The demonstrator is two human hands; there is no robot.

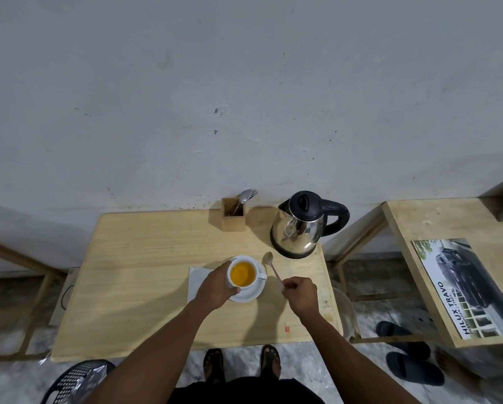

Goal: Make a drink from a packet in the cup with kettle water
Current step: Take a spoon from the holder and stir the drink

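Left hand (215, 288) grips the cup (242, 272); right hand (301, 293) pinches the spoon (272, 268) beside it.

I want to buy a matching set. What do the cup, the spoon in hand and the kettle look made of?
Cup: glossy white, probably glazed ceramic, like its saucer. Spoon, held by the right hand: dull grey metal, likely steel. Kettle: mirror-polished metal body reflecting the table, black, seemingly plastic lid and handle.
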